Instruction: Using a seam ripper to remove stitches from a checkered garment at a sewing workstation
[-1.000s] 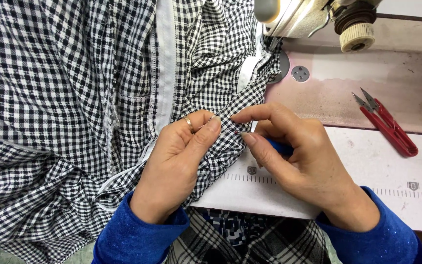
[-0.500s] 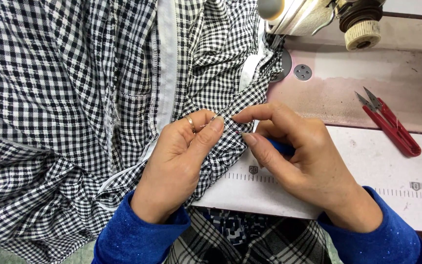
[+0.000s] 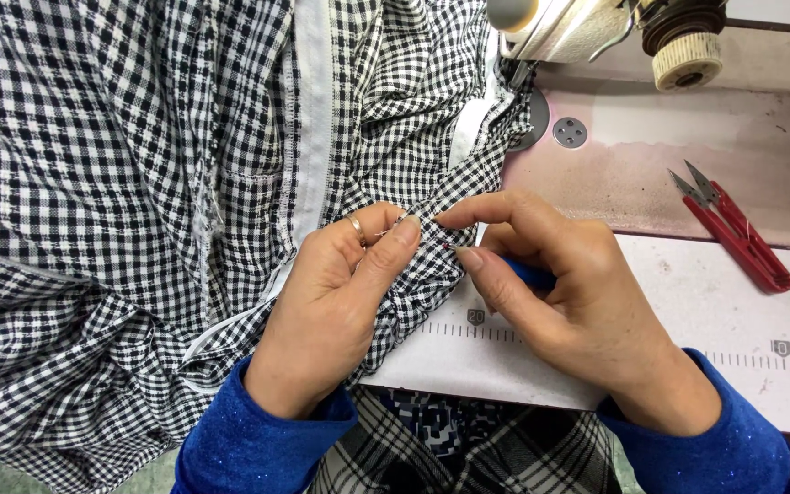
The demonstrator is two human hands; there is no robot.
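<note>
— See that? The left hand [image 3: 336, 306] pinches a fold of the black-and-white checked fabric [image 3: 139, 183] between thumb and forefinger, right at the seam near the sewing machine [image 3: 587, 27].

— And the right hand [image 3: 564, 306]?

— Fingers pressed together on a small blue-handled tool [image 3: 528, 273], its tip at the same fold — a seam ripper, I'd guess.

— Risky?

— If the point slips it could nick the cloth or that thumb. The red snips [image 3: 733, 233] lie well apart on the table [image 3: 688, 311].

Sewing workshop (sewing machine [image 3: 596, 37], thread snips [image 3: 733, 229]).
</note>
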